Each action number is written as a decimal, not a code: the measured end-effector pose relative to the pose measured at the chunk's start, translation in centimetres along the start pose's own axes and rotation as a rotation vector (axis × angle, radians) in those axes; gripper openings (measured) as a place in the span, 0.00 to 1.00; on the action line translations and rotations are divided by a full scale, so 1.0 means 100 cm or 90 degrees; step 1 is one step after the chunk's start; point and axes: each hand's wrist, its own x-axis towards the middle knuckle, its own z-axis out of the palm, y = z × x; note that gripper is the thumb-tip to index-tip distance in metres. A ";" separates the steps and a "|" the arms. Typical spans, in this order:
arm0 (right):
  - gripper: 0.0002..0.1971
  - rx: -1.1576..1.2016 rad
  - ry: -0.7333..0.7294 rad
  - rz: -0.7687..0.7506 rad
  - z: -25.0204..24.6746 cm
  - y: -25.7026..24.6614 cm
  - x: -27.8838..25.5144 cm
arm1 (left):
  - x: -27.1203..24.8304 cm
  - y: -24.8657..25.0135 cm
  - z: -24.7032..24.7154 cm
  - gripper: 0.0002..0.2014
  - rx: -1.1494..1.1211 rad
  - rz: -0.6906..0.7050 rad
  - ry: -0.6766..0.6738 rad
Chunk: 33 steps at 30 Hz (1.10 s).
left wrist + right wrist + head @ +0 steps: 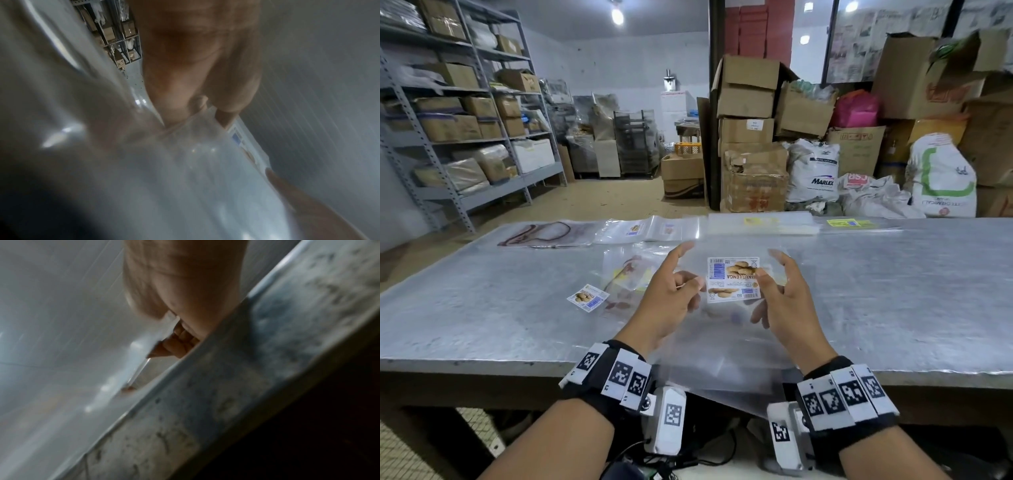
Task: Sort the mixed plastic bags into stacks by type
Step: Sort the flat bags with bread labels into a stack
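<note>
I hold a clear plastic bag [722, 349] upright over the table's near edge; its biscuit label [733, 279] faces me. My left hand [692, 291] pinches its left side, thumb in front and fingers behind the film. My right hand [763, 291] pinches the right side, its thumb on the label's edge. Both index fingers stick up. In the left wrist view the bag [185, 170] fills the picture below my palm [195, 56]. The right wrist view shows my curled fingers [176, 344] against the film.
The metal table [893, 291] carries a loose mixed pile [628, 274] and a single biscuit-label bag [588, 297] at centre left. Along the far edge lie brown-print bags [548, 233], biscuit-label bags [643, 229], a clear stack [760, 222] and a yellow-label bag [849, 223].
</note>
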 end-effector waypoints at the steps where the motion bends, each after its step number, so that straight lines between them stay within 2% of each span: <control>1: 0.18 0.008 -0.004 0.003 -0.003 0.002 -0.001 | -0.001 -0.001 0.001 0.29 0.005 -0.004 -0.012; 3: 0.17 0.017 0.001 0.010 -0.008 0.006 -0.004 | -0.002 -0.003 0.003 0.30 0.018 -0.013 -0.031; 6: 0.10 0.008 0.030 0.021 -0.018 0.008 -0.004 | -0.003 -0.001 0.004 0.25 0.085 -0.026 -0.043; 11: 0.08 -0.033 0.090 0.012 -0.037 0.006 0.003 | 0.012 -0.001 -0.009 0.13 0.304 0.007 0.067; 14: 0.11 -0.048 0.101 0.007 -0.043 0.010 0.005 | 0.014 -0.002 -0.015 0.17 0.477 -0.021 0.055; 16: 0.11 -0.056 0.109 0.013 -0.044 0.014 0.003 | 0.016 -0.006 -0.017 0.23 0.567 -0.061 0.026; 18: 0.11 -0.051 0.115 0.013 -0.044 0.018 0.002 | 0.018 -0.010 -0.018 0.31 0.613 -0.100 0.008; 20: 0.11 -0.045 0.120 0.017 -0.045 0.019 0.002 | 0.021 -0.012 -0.016 0.31 0.638 -0.125 0.001; 27: 0.10 -0.013 0.138 0.020 -0.046 0.016 0.000 | 0.026 -0.009 -0.014 0.09 0.509 -0.078 0.060; 33: 0.09 -0.012 0.134 0.023 -0.045 0.012 -0.002 | 0.029 -0.005 -0.016 0.09 0.273 -0.047 0.086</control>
